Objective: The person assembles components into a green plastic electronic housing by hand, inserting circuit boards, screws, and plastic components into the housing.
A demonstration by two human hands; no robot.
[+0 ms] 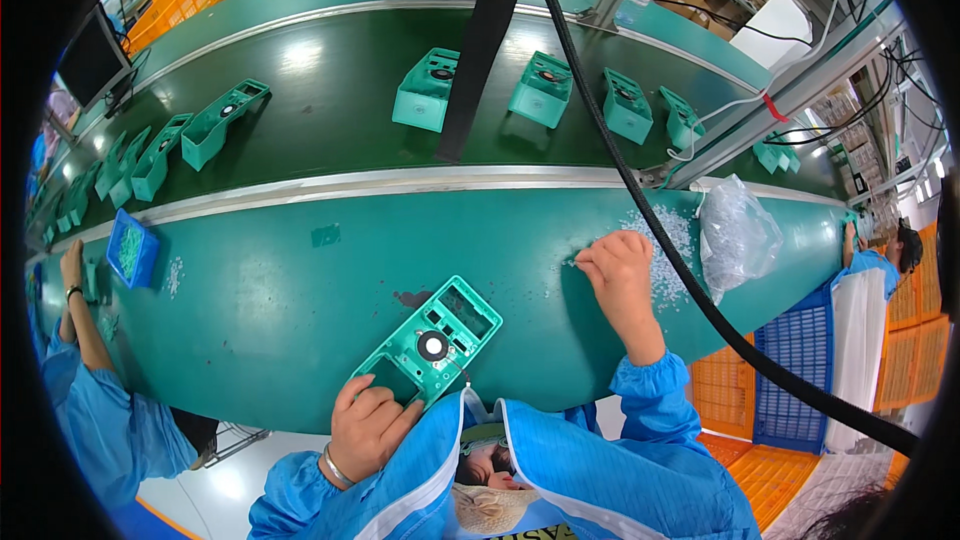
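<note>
A green plastic housing lies open side up and slanted on the green bench, close to my body. Set into it are a round white-centred part, which looks like a small speaker, and a thin dark wire. My left hand grips the housing's near end, thumb and fingers over its rim. To the right, my right hand is just above the bench with thumb and forefinger pinched together; whatever is between them is too small to make out. Beside it spreads a pile of tiny clear pieces.
A clear plastic bag of small pieces sits right of the pile. Beyond a metal rail, several green housings stand on a dark green belt. A black cable crosses in front. At left, a blue bin stands near a co-worker's arm.
</note>
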